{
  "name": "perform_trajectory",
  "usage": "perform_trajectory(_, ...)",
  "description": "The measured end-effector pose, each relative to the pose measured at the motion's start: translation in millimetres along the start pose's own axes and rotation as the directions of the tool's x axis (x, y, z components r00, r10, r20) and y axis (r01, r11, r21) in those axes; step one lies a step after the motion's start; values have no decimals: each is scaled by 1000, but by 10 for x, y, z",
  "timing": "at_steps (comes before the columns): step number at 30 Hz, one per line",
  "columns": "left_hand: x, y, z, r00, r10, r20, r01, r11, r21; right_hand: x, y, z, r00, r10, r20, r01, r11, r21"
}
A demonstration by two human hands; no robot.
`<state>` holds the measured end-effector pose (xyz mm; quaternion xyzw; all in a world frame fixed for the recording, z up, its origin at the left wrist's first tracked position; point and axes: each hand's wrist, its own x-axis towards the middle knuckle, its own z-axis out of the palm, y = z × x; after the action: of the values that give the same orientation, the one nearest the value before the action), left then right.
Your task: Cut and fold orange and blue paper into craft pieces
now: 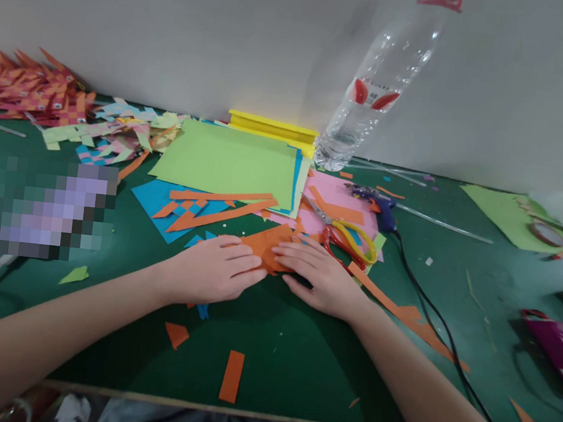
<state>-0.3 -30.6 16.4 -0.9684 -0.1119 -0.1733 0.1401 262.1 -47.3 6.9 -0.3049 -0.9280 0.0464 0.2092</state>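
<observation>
Both my hands rest on a small folded piece of orange paper (264, 244) on the green table (291, 353). My left hand (215, 271) lies flat, fingers together, pressing the paper's left side. My right hand (319, 275) lies flat with fingers stretched over its right side. Orange and blue paper strips (211, 207) lie just beyond my hands. Scissors (346, 237) with red and yellow handles sit right of the paper, close to my right hand.
A stack of green, blue and pink sheets (231, 162) lies ahead, with a clear plastic bottle (379, 87) behind. A glue gun (380, 204) and its black cable (431, 314) run along the right. Woven paper pieces (37, 91) are piled far left. Orange scraps (233, 375) dot the front edge.
</observation>
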Motion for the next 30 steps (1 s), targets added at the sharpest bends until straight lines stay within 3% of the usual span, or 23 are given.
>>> perform_trajectory(2, -27, 34, -17, 991, -86, 98, 90, 996, -29, 4, -10, 19, 1000, -4, -2, 4, 999, -43)
perform_trajectory(6, -122, 37, -20, 923, -308, 230, 320, 947, -18, 48, -58, 44, 1000, -9, -27, 6, 992, -126)
perform_trajectory(11, -234, -50, -17, 910, -354, 213, 359, 933, 17, 200, -115, 50, 999, 0, -44, -8, 984, -177)
perform_trajectory(15, -339, -222, -100, 903, -410, 128, 411, 911, 17, 385, -155, 84, 998, 24, -59, -32, 988, -149)
perform_trajectory(18, -471, -420, -212, 798, -601, 32, 598, 798, 73, 499, -201, 156, 994, 63, -89, -73, 991, -115)
perform_trajectory(20, -577, -542, -275, 655, -756, -7, 749, 647, 146, 535, -227, 208, 993, 78, -91, -86, 993, -85)
perform_trajectory(24, -746, -671, -292, 459, -888, 45, 856, 455, 246, 509, -225, 257, 998, 57, -16, -57, 998, -32)
perform_trajectory(26, -784, -689, -251, 431, -899, 75, 861, 434, 265, 476, -203, 251, 998, 48, 34, -47, 999, -5)
perform_trajectory(30, -818, -722, -159, 417, -902, 117, 854, 432, 291, 439, -170, 242, 997, 38, 66, -39, 999, 10)
